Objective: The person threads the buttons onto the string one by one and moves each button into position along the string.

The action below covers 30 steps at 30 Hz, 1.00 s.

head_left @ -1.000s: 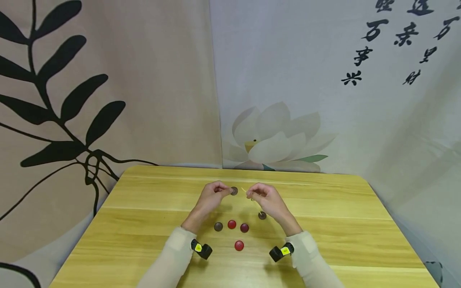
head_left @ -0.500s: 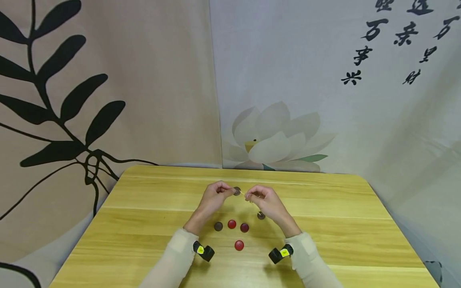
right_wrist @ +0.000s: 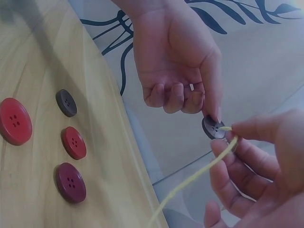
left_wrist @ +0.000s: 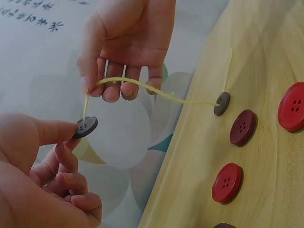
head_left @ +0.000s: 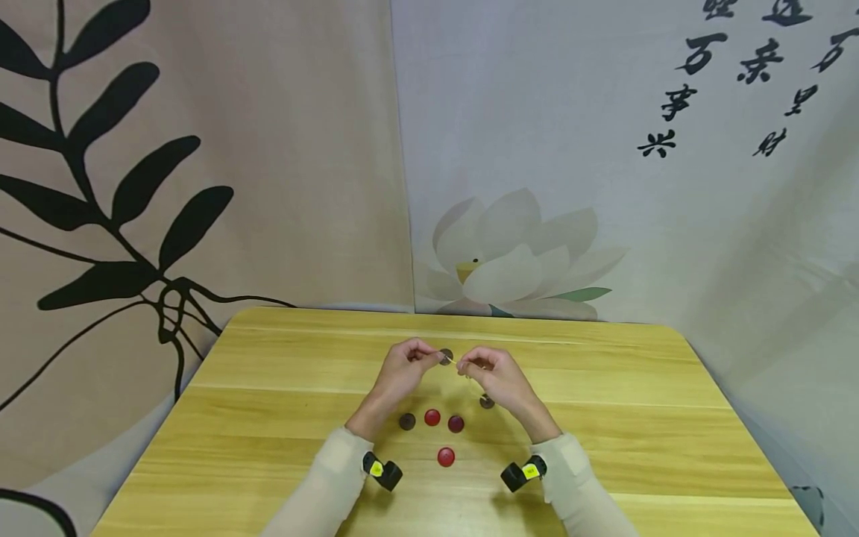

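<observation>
My left hand (head_left: 399, 371) pinches a dark grey-brown four-hole button (left_wrist: 90, 129) by its edge, between thumb and fingers, above the far part of the table. My right hand (head_left: 498, 374) pinches a yellow cord (left_wrist: 161, 93) close to its end. That end meets the held button's face at the holes. From the right fingers the cord sags down to another dark button (left_wrist: 222, 104) on the table and runs through it, with a tail of cord beyond. In the right wrist view, the right fingers (right_wrist: 256, 130) are right beside the held button.
On the wooden table (head_left: 604, 418), nearer the body, lie a dark brown button (head_left: 407, 421), a small red button (head_left: 432, 418), a maroon button (head_left: 456, 424) and a larger red button (head_left: 446, 456). A printed curtain (head_left: 302, 149) hangs behind the table's far edge.
My left hand has moved slightly right with the button, bringing it to the cord's end. The right hand has hardly moved. The loose buttons nearer the body stay where they were.
</observation>
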### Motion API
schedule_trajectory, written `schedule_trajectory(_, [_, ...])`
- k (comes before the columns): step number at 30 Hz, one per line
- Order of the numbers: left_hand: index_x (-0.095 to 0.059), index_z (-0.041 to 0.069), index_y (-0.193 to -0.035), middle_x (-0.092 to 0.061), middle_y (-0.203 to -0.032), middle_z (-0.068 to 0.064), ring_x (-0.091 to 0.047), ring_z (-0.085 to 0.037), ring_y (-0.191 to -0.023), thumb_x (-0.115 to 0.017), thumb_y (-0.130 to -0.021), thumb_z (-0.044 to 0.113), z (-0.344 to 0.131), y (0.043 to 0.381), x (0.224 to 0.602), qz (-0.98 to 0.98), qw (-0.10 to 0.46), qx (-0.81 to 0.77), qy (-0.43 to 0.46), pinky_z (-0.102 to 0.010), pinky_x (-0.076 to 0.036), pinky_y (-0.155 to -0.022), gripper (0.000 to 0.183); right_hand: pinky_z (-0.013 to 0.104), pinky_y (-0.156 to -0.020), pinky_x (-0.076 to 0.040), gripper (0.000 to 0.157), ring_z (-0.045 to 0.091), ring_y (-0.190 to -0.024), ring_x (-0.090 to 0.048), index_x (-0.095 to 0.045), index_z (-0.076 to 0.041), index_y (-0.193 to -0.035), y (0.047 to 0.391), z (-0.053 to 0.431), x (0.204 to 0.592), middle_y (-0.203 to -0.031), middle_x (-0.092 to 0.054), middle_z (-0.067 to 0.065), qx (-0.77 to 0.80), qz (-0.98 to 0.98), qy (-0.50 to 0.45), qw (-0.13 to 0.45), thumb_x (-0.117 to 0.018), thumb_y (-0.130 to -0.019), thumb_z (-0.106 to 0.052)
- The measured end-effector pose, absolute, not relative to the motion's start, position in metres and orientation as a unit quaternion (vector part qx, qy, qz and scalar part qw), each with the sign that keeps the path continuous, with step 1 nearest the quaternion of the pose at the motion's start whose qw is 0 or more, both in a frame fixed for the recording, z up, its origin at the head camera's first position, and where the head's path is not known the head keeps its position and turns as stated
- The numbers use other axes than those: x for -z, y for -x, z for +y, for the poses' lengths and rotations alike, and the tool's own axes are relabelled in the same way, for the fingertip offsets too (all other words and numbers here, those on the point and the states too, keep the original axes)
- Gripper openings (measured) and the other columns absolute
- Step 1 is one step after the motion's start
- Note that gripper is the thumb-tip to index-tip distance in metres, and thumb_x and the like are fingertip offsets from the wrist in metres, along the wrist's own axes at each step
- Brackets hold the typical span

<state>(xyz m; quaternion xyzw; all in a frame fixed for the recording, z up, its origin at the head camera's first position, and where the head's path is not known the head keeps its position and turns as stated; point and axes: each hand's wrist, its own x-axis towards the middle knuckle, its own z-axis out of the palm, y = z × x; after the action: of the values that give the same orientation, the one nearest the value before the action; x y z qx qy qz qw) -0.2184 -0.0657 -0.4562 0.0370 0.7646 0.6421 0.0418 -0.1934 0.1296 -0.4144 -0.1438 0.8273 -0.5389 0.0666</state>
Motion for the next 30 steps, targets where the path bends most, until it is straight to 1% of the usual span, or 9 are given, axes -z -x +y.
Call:
schedule_trajectory(8, [-0.068,0.008,-0.092,-0.059,-0.082,-0.001,-0.045,-0.015,-0.068,-0.070,-0.093,0.020,-0.0648,0.2179,0.4560,0.767,0.039,-0.639,-0.038,-0.024,-0.035,-0.058,0.012,0.035,-0.079,-0.048,0.014,0.013,-0.085,-0.061,-0.070,-0.002,-0.098,0.1932,0.1289,0.4142,-0.098,-0.070,0.017,0.538,0.831,0.129,0.061,-0.056,-0.097,-0.005])
schedule_trajectory(12, [-0.068,0.008,-0.091,-0.059,-0.081,-0.001,-0.045,-0.015,-0.068,-0.070,-0.093,0.019,-0.0644,0.2178,0.4557,0.771,0.039,-0.635,-0.038,-0.024,-0.035,-0.058,0.011,0.034,-0.081,-0.048,0.014,0.012,-0.085,-0.061,-0.070,-0.002,-0.098,0.1930,0.1282,0.4136,-0.100,-0.070,0.019,0.540,0.830,0.125,0.062,-0.057,-0.097,-0.004])
schedule_trajectory(20, [-0.069,0.008,-0.092,-0.061,-0.082,-0.002,-0.046,-0.015,-0.068,-0.070,-0.093,0.020,-0.0650,0.2181,0.4560,0.772,0.039,-0.633,-0.039,-0.024,-0.036,-0.058,0.012,0.037,-0.082,-0.050,0.013,0.012,-0.085,-0.062,-0.070,-0.001,-0.097,0.1908,0.1266,0.4126,-0.099,-0.070,0.020,0.542,0.830,0.120,0.060,-0.057,-0.096,-0.004])
schedule_trajectory(30, [-0.069,0.009,-0.091,-0.059,-0.080,-0.002,-0.046,-0.015,-0.066,-0.070,-0.093,0.019,-0.0647,0.2164,0.4565,0.779,0.033,-0.625,-0.042,-0.023,-0.035,-0.056,0.011,0.034,-0.080,-0.048,0.013,0.013,-0.083,-0.061,-0.070,-0.001,-0.094,0.1909,0.1247,0.4144,-0.096,-0.070,0.019,0.544,0.829,0.119,0.054,-0.057,-0.096,-0.002])
